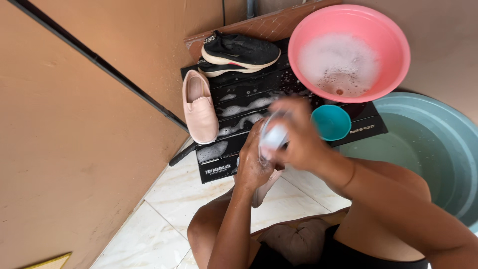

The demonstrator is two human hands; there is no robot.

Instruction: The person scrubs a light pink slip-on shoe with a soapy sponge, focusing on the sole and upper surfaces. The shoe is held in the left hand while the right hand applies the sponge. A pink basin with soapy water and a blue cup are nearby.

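Scrubbing is in hand: just in front of the soapy black board (259, 107), the left hand (252, 167) grips a pale pink slip-on shoe (262, 192) while the right hand (298, 137), blurred, closes around a white brush (274, 135). Its mate (199, 107) lies on the board's left edge; rinsing likely needs the pink basin (348, 50) behind it.

We've got a pink slip-on shoe (199, 106) and black sneakers (238, 53) on the black board (259, 89). Pink basin (303, 35) holds suds, teal cup (331, 122) just below it. Grey-green tub (448, 149) at right.
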